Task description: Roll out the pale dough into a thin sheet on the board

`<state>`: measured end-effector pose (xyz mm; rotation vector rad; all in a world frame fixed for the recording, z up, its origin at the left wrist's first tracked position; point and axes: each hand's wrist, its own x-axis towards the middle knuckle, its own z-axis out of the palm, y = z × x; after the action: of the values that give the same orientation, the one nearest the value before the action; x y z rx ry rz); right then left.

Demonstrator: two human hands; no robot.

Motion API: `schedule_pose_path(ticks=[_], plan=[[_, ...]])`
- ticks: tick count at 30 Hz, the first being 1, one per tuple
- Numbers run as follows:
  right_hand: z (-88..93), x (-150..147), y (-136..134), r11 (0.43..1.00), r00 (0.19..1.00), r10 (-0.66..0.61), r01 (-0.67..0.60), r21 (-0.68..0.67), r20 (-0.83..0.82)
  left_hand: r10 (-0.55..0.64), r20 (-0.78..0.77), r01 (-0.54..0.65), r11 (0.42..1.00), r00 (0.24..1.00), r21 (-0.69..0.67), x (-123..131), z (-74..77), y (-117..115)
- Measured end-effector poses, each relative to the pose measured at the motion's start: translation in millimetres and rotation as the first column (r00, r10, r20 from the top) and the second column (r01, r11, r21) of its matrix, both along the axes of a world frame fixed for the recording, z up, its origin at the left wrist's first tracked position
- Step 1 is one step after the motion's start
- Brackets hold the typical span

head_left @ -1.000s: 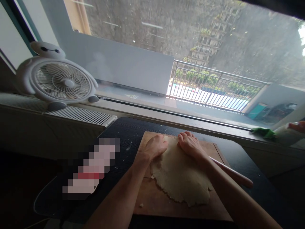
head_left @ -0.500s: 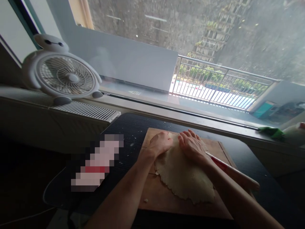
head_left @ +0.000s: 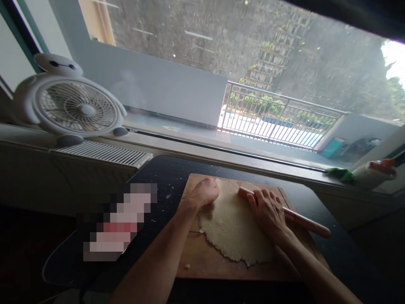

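Observation:
A flat, rolled-out sheet of dough [head_left: 234,228] with a ragged lower edge lies on a wooden board [head_left: 202,264]. My left hand [head_left: 206,192] is curled closed at the dough's upper left edge, with its fingertips partly hidden against the sheet. On the right, my right hand [head_left: 268,209] grips a wooden rolling pin [head_left: 311,225], fingers laid over it. The pin slants across the dough's upper right side, its far end on the dough and its near end sticking out past the board. My right forearm hides part of the board.
The board rests on a black table [head_left: 167,169] by a window. A blurred-out pinkish object [head_left: 123,223] lies at the table's left. A white fan [head_left: 85,109] stands beyond it near the radiator [head_left: 107,152]. A green cloth [head_left: 340,173] sits on the sill. One crumb [head_left: 187,266] lies on the board.
My right hand has moved off the dough sheet onto the rolling pin, which now lies farther over the dough. My left hand stays at the dough's left edge. The view has shifted slightly.

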<state>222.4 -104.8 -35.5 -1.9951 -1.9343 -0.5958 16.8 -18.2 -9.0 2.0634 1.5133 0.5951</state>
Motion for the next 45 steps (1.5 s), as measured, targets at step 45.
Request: schedule_pose_path(ticks=[45], plan=[[19.0, -9, 30, 0.956, 0.995, 0.067, -0.085, -0.28, -0.074, 0.036, -0.113, -0.028, 0.997, 0.993, 0.065, 11, -2.4, -8]])
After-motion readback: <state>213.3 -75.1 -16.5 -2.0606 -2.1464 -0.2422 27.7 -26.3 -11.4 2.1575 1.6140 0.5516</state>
